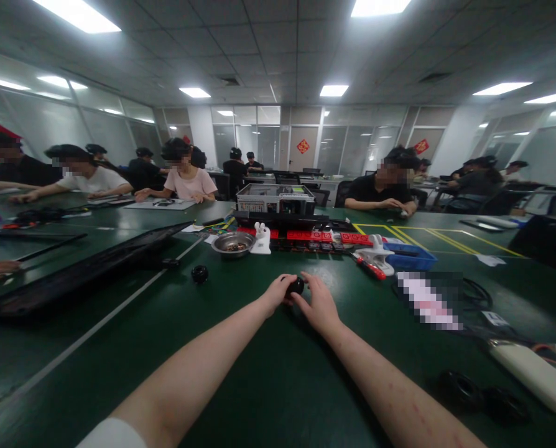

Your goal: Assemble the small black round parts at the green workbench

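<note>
A black, glossy round piece (296,285) is between my two hands, just above or on the green table; its exact kind is hard to make out. My left hand (277,294) grips it from the left, thumb and fingers closed round its side. From the right, my right hand (321,303) curves its thumb and index finger about the same piece. Part of the piece is hidden by the fingers. To the left, on the tabletop, lies a black ring-like piece (199,274).
Ahead are a metal bowl (234,244) with small parts, a white stand (261,239), red strips (315,236), an open computer case (275,199), a red-handled tool (372,269) and a blue tray (411,256). A long black panel (86,274) lies left; black rings (459,391) lie right. People sit around.
</note>
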Motion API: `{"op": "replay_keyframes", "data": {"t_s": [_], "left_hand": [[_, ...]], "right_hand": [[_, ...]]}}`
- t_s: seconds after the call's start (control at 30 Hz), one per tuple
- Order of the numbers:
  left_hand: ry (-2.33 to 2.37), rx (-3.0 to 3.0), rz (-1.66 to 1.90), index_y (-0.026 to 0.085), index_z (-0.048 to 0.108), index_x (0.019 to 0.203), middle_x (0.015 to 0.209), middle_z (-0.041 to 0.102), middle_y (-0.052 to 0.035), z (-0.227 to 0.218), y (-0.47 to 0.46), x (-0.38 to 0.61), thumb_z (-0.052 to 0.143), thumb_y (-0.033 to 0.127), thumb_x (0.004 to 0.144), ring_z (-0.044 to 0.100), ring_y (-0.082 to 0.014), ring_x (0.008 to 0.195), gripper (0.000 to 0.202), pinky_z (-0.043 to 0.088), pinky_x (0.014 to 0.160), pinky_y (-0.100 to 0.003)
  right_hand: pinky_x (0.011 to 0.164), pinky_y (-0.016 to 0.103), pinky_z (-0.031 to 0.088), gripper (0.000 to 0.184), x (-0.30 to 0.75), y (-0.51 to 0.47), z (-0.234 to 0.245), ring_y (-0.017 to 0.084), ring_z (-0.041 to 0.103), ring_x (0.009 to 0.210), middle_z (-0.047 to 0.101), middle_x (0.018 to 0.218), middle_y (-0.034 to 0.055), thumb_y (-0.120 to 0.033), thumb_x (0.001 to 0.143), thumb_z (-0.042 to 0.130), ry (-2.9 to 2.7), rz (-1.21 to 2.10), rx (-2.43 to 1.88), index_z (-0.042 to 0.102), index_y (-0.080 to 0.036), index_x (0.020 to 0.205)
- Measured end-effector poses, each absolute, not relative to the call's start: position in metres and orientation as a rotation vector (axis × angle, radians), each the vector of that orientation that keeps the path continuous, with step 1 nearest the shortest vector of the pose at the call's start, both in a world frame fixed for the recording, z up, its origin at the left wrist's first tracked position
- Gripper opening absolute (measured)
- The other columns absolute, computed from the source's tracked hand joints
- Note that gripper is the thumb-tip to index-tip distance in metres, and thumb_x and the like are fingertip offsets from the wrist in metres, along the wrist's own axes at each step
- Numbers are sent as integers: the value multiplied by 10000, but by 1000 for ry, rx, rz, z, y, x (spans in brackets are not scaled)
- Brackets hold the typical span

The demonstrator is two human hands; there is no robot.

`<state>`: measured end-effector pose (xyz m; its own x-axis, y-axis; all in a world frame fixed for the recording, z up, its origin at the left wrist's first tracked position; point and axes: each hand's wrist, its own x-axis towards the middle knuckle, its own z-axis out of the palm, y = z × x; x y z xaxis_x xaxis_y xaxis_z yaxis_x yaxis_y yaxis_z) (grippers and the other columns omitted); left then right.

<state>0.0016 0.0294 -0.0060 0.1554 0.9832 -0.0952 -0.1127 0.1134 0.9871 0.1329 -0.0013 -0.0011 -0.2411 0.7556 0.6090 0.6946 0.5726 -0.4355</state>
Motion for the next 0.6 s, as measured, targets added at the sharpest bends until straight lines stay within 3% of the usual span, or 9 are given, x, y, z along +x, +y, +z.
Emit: {"op": "replay_keyframes", "data": {"t_s": [0.2, 0.3, 0.43, 0.6], "left_hand": [[996, 1110, 1095, 184, 462, 920, 732, 531, -17, -1, 22, 2, 429, 221, 673, 540, -115, 554, 252, 400, 421, -195], [996, 1200, 1093, 185, 469, 904, 780, 532, -20, 2, 17, 4, 461, 175, 638, 536, -117, 609, 267, 403, 433, -185], [996, 1194, 1095, 199, 459, 925, 817, 524, -25, 3, 16, 4, 440, 264, 691, 527, -115, 607, 244, 411, 423, -191], [1111, 1124, 1116, 194, 458, 928, 790, 520, -33, -2, 24, 5, 446, 416, 712, 513, -104, 552, 310, 418, 415, -200]], "right_hand": [[665, 298, 399, 344, 138, 9, -7, 174, 515, 750, 577, 783, 52, -423, 809, 337, -1945, 342, -1348, 549, -167, 900], [664, 287, 393, 337, 139, 13, -8, 171, 519, 759, 588, 804, 56, -409, 811, 342, -1958, 372, -1321, 567, -163, 859], [746, 318, 389, 285, 138, 12, -7, 183, 504, 843, 573, 904, 71, -335, 790, 412, -1982, 252, -1218, 534, -159, 977], [823, 369, 370, 362, 135, 4, -1, 207, 450, 952, 515, 1022, 83, -215, 725, 492, -2037, 74, -1102, 464, -181, 1084]]}}
